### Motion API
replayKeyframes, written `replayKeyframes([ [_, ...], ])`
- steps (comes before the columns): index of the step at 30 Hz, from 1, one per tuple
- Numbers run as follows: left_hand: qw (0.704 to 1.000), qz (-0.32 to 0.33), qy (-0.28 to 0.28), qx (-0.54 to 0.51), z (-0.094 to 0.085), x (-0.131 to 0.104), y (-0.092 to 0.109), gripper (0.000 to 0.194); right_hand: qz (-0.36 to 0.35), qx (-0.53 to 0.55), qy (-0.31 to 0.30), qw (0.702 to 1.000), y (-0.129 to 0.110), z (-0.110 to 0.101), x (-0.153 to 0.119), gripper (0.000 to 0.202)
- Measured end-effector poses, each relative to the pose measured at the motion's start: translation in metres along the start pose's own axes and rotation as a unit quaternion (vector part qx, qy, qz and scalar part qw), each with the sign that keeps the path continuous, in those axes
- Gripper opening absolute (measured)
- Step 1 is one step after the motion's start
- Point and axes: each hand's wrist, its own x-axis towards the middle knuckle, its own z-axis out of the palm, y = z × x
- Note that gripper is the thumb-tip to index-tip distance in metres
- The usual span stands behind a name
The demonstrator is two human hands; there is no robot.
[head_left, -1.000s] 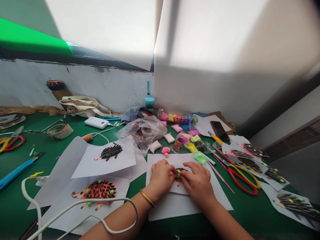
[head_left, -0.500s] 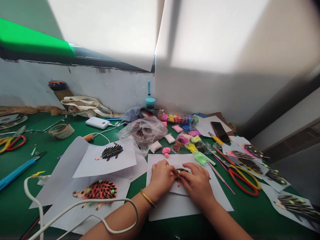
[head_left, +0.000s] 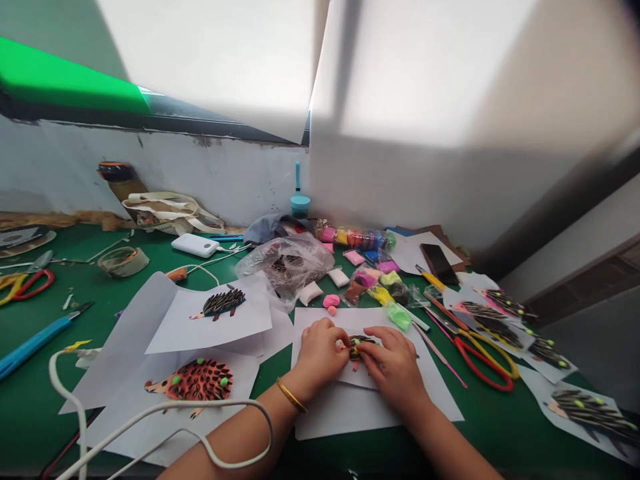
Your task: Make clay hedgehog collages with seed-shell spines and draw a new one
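My left hand (head_left: 320,353), with a gold bangle at its wrist, is closed with its fingertips over a small hedgehog picture (head_left: 371,341). From the other side my right hand (head_left: 397,367) pinches at the same spot, thumb and forefinger meeting near the left fingertips. What lies between the fingers is too small and too covered to name. The hedgehog has dark seed-like spines, some yellow and green, and pink feet, and is on a small white sheet (head_left: 361,380). A larger white sheet (head_left: 320,420) lies underneath. Pink clay lumps (head_left: 331,301) sit just beyond the sheets.
Other hedgehog pictures lie left (head_left: 200,381) and right (head_left: 590,407). Red-and-yellow scissors (head_left: 485,363) are right of the sheets. Clay packets (head_left: 399,315) and a plastic bag of seeds (head_left: 287,267) stand behind. A white cable (head_left: 200,405) loops over my left forearm.
Both hands stay at the hedgehog, with only tiny finger shifts. The whole view has moved very slightly.
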Motion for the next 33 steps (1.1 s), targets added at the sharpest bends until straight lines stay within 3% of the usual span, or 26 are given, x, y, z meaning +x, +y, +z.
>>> replayKeyframes([
  [21, 1.0, 0.002, -0.011, 0.023, 0.003, 0.0, 0.0, 0.016, 0.011, -0.008, -0.006, 1.0, -0.001, 0.006, 0.002, 0.016],
  [27, 1.0, -0.002, -0.009, 0.017, 0.001, -0.001, 0.001, 0.017, 0.03, 0.008, -0.016, 0.999, -0.001, 0.003, 0.001, 0.01],
  [33, 1.0, 0.0, -0.002, -0.015, -0.005, -0.002, 0.004, 0.021, 0.022, 0.015, -0.007, 1.0, 0.0, -0.006, 0.001, 0.017],
])
